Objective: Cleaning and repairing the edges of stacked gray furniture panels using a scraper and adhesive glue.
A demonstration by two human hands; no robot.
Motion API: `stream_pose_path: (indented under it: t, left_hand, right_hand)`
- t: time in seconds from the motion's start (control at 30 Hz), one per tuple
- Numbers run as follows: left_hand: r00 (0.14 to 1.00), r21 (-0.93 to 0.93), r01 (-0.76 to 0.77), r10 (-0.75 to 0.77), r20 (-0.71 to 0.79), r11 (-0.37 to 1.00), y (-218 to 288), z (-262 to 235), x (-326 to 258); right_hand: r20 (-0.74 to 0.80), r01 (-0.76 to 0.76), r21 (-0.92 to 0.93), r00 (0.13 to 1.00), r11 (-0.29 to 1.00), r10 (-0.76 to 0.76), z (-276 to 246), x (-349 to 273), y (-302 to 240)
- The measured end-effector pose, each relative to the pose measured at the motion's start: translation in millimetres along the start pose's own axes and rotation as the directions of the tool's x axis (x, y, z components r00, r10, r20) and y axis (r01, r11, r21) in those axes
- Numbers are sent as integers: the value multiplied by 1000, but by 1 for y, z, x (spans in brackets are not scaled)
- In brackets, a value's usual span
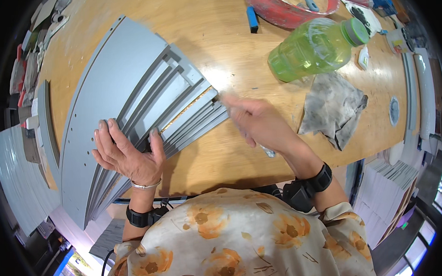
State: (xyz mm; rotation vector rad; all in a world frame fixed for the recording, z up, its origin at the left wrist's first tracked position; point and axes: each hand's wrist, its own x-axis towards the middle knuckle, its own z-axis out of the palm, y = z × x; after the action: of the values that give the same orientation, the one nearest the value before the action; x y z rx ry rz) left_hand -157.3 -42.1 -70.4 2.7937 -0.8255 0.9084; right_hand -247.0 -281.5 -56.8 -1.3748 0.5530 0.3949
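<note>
Your left hand [128,154] lay flat, fingers spread, on the grey slatted panel [130,100] — its long axis ran from 7 o'clock up toward 1 o'clock across the wooden tabletop [216,34], its lower end hanging past the edge. Your right hand [262,126], blurred, was closed at the panel's 3 o'clock corner — what it gripped was too small to make out. A green bottle [316,50] and grey rag [333,108] lay at 2 o'clock.
</note>
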Motion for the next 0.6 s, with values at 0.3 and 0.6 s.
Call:
stream_pose_path:
  t: [0.3,0.6]
  left_hand:
    - [1000,32,9,-9,-10,999,-1,-1,-1]
    - [1000,21,29,-29,11,999,-5,-1,-2]
  right_hand:
    - [-134,365,-511,860,778,-492,-13,-5,-17]
    - [-60,52,-221,996,974,-67,-1,-8,-19]
